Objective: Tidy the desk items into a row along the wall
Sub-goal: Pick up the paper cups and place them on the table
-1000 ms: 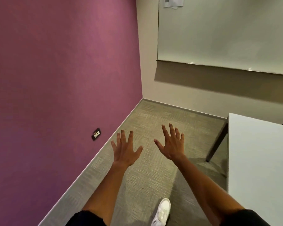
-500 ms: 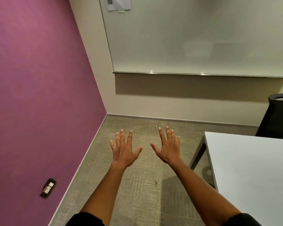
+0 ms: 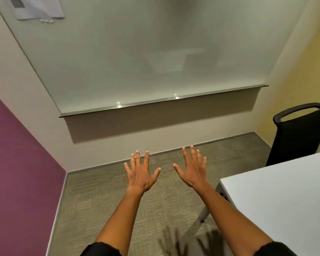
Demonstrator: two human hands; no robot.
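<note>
My left hand (image 3: 141, 172) and my right hand (image 3: 192, 169) are stretched out in front of me over the carpet, palms down, fingers spread, holding nothing. The corner of a white desk (image 3: 277, 200) shows at the lower right, to the right of my right forearm. The part of its top in view is bare; no desk items are visible.
A glass whiteboard (image 3: 137, 61) with a metal ledge hangs on the beige wall ahead, with a paper (image 3: 39, 8) pinned at its top left. A purple wall (image 3: 17, 172) is on the left, a yellow wall on the right. A black chair (image 3: 299, 130) stands behind the desk.
The view has swung to the right: the purple wall and its outlet slid out left, and the whiteboard, the chair and more of the desk came in. Both hands stay spread and empty.
</note>
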